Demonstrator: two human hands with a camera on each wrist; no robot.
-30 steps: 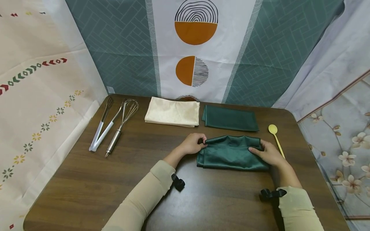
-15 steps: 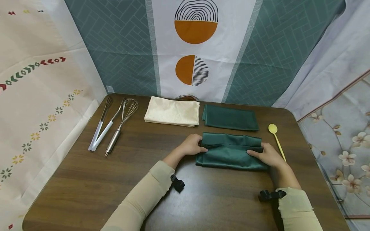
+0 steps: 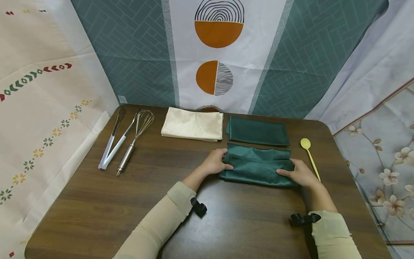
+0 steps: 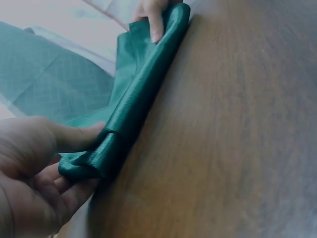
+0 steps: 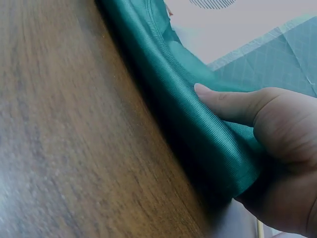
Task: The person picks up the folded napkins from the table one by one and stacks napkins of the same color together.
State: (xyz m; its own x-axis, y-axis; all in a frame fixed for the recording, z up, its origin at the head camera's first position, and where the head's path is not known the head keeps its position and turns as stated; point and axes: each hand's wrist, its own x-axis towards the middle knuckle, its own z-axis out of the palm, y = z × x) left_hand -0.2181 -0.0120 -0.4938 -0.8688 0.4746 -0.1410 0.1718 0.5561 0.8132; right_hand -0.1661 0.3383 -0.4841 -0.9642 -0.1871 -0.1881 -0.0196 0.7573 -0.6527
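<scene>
A shiny dark green cloth (image 3: 258, 172), partly folded into a long strip, lies on the table between the two hands. At its left end the left hand (image 3: 215, 162) pinches the folded layers; in the left wrist view the thumb (image 4: 81, 136) lies on top and the fingers go underneath. The right hand (image 3: 299, 173) grips the opposite end, its thumb (image 5: 225, 103) pressing on the fold in the right wrist view and its fingers mostly hidden behind the cloth. Just behind lies a second green cloth (image 3: 258, 131), folded flat into a rectangle.
A folded cream cloth (image 3: 192, 124) lies at the back, left of the flat green one. Tongs (image 3: 113, 145) and a whisk (image 3: 132, 147) lie on the left of the brown table (image 3: 106, 208). A yellow spoon (image 3: 306, 145) lies just beyond the right hand.
The near part of the green cloth has been turned up and away, so its folded edge now forms a band across the middle. Both hands keep hold of the ends; the left hand shifts slightly.
</scene>
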